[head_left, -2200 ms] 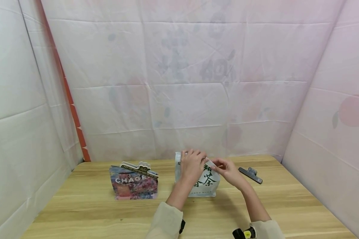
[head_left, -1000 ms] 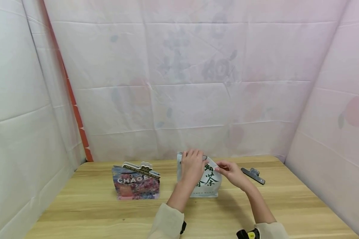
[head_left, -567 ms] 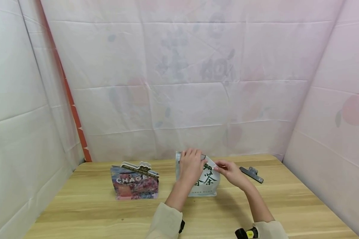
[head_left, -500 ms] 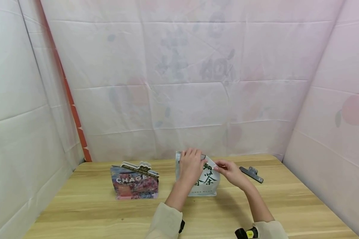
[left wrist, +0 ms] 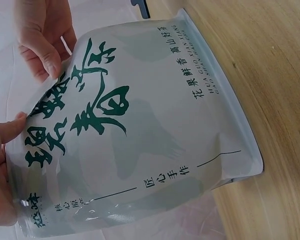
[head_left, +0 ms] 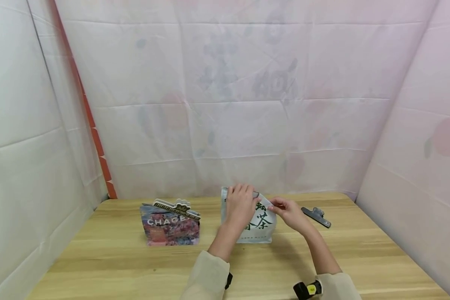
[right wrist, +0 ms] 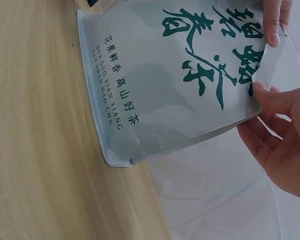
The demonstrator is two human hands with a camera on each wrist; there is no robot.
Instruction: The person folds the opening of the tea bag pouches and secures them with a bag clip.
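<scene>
A pale tea bag (head_left: 260, 233) with green lettering stands upright on the table. In the head view my left hand (head_left: 240, 205) grips its top edge, fingers over the back and thumb on the front. My right hand (head_left: 289, 213) pinches the bag's upper right side between thumb and fingers. The right wrist view shows that top corner folded down at a slant, with the right hand (right wrist: 290, 142) holding the fold and the left thumb pressing near it. The left palm hides part of the lettering in the head view.
To the left stands a colourful CHAGEE bag (head_left: 172, 235), a patterned clip (head_left: 177, 209) slanting across its top. A dark clip (head_left: 315, 216) lies on the wooden table (head_left: 142, 275) to the right. White printed cloth (head_left: 225, 125) closes off the back and sides.
Over the last two seconds my right hand has shifted slightly down and right along the bag's side. The left hand keeps its grip; the bag stays in place. The head view drifts a little.
</scene>
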